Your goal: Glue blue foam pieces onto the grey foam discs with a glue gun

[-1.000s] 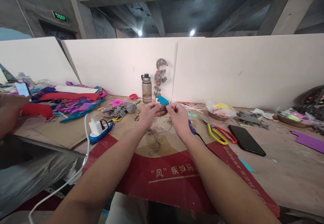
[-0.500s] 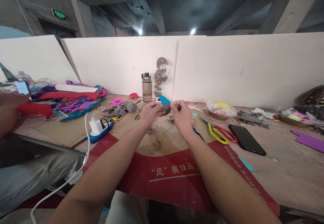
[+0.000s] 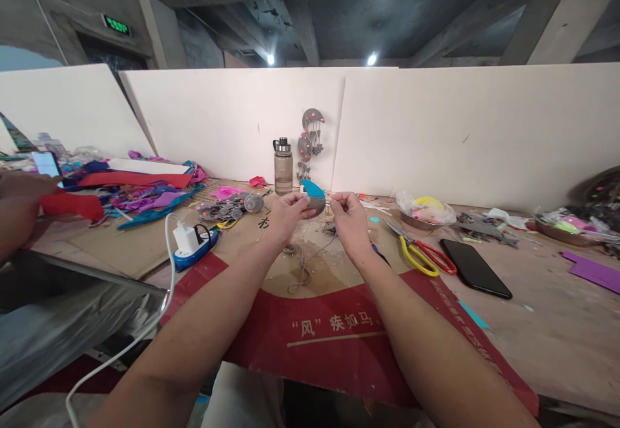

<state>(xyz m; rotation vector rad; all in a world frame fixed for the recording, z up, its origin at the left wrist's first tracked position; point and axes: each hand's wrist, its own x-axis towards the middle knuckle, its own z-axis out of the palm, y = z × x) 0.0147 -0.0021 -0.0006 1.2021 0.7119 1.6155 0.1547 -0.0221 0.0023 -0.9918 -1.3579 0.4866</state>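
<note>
My left hand (image 3: 289,214) is closed in a pinch on a small rounded piece (image 3: 314,189), blue at the top and grey lower down. Just right of that piece, my right hand (image 3: 349,214) has its fingertips pressed together at a thin strand. Grey yarn (image 3: 303,272) lies in loose loops on the cardboard (image 3: 276,266) below, and one length climbs toward my right hand. The exact grip point is too small to see clearly.
Scissors (image 3: 419,254) and a black phone (image 3: 475,268) lie to the right. A bottle (image 3: 283,166) stands behind, beside a hanging grey crescent ornament (image 3: 312,118). A blue power strip (image 3: 196,254) is left, near coloured scraps (image 3: 150,189) and another person's hand (image 3: 19,202).
My right hand has drawn slightly away from the blue and grey piece, leaving a small gap. The left hand still holds it. The whole view has shifted a little.
</note>
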